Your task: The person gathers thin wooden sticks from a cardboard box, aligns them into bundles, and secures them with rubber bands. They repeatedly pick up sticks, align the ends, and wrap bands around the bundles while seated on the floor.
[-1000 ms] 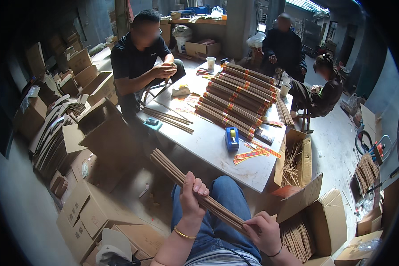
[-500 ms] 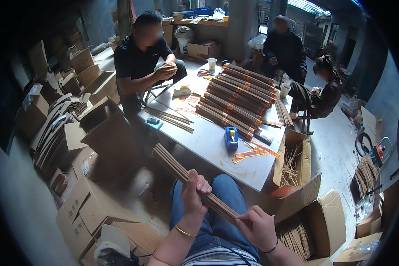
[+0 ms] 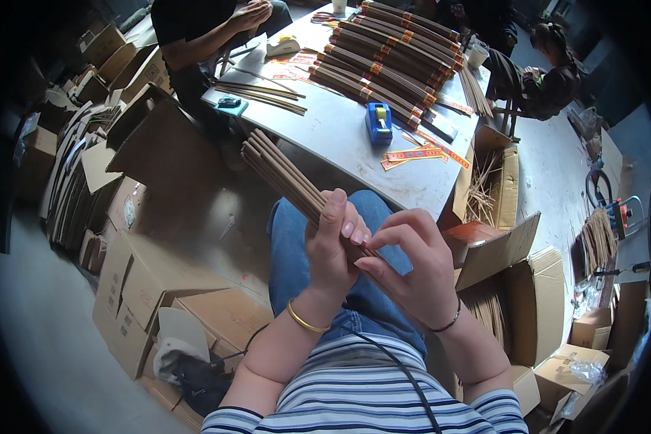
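A bundle of thin brown incense sticks (image 3: 286, 176) slants up and left over my lap, its far ends slightly fanned. My left hand (image 3: 333, 242) is closed around its lower part, thumb along the top. Right beside it, my right hand (image 3: 416, 269) pinches at the sticks with thumb and forefinger; the near ends are mostly hidden by this hand. Beyond them on the white table (image 3: 325, 137) lie rows of banded incense bundles (image 3: 390, 54), a blue tape dispenser (image 3: 378, 123), red-and-yellow paper strips (image 3: 416, 154) and a few loose sticks (image 3: 264, 94).
An open carton of sticks (image 3: 546, 304) stands close by my right, with another carton (image 3: 510, 184) beside the table. Cardboard boxes (image 3: 141, 289) crowd my left. One person (image 3: 195, 32) sits at the table's left; another person (image 3: 553, 72) sits at the right.
My right hand has slid up along the bundle from its near end to beside my left hand. The view has tipped downward, so the table sits higher in the picture.
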### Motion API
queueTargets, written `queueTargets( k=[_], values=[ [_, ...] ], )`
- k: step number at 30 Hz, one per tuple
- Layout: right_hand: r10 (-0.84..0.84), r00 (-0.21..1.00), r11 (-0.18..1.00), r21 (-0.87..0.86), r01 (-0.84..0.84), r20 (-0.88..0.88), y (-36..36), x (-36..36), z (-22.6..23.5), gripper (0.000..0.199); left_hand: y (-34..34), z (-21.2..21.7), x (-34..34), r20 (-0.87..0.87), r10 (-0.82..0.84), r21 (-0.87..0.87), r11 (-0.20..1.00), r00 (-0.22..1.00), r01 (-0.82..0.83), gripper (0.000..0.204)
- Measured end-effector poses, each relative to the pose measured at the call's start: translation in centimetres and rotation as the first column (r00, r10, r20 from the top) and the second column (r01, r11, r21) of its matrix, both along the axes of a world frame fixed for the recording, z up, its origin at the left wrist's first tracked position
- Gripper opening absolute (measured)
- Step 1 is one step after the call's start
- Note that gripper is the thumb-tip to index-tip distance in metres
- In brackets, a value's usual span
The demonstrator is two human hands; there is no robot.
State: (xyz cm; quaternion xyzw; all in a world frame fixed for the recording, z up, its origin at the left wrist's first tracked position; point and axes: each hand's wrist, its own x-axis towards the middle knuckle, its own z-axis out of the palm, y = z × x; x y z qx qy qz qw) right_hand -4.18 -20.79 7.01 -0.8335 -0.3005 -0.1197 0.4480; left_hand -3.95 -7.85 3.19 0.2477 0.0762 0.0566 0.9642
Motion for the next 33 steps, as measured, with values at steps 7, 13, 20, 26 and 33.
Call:
queueTargets(
  k=[7,13,20,26,33],
  values=[
    [0.585,-0.030,0.798,0.582,-0.156,-0.810,-2.6,0.0,-3.5,0.034,0.9,-1.2,0.3,0.091,-0.137,-0.105,0.984,0.986,0.146,0.023],
    [0.594,-0.028,0.795,0.592,-0.135,-0.804,-1.6,-0.7,-3.8,0.029,2.2,-1.2,0.9,0.247,-0.238,-0.308,0.900,0.939,0.309,0.024],
    [-0.016,0.850,0.966,-0.228,-0.124,-0.527,0.2,-2.6,-4.0,0.035,0.8,1.4,0.3,-0.013,0.155,0.187,0.971,0.988,-0.150,0.031],
    [0.204,0.592,0.960,0.042,-0.276,-0.780,-0.7,-1.3,-2.1,0.038,2.1,0.7,0.3,0.075,-0.057,0.083,0.995,0.996,0.051,0.029],
    [0.478,0.046,0.858,0.454,-0.240,-0.877,-1.0,-0.6,-2.4,0.027,2.5,0.0,0.5,0.320,-0.218,-0.229,0.926,0.922,0.299,0.023]
  ],
)
